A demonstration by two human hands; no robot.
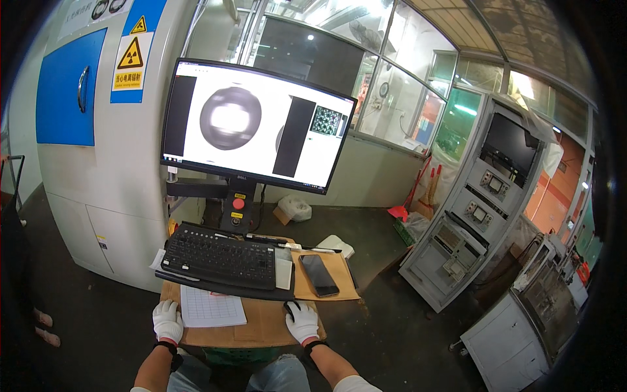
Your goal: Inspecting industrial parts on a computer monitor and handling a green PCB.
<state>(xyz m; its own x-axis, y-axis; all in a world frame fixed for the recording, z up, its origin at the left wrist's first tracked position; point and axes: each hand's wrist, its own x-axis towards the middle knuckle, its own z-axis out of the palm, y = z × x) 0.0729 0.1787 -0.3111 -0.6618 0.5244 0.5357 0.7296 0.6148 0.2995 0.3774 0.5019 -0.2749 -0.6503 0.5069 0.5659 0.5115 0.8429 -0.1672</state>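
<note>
My left hand, in a white knit glove, rests on the left edge of a brown cardboard-covered table. It lies beside a printed table sheet, with its fingers loosely laid down and nothing seen in them. My right hand, gloved the same way, is closed over a dark computer mouse mostly hidden beneath it. A black keyboard sits on a tray beyond both hands. Above it, a monitor displays a grey round shape with a bright centre.
A phone lies on a brown board right of the keyboard. Under the monitor is a red button. A large grey cabinet with a blue door stands left; an instrument rack stands right. Part of another person's feet shows far left.
</note>
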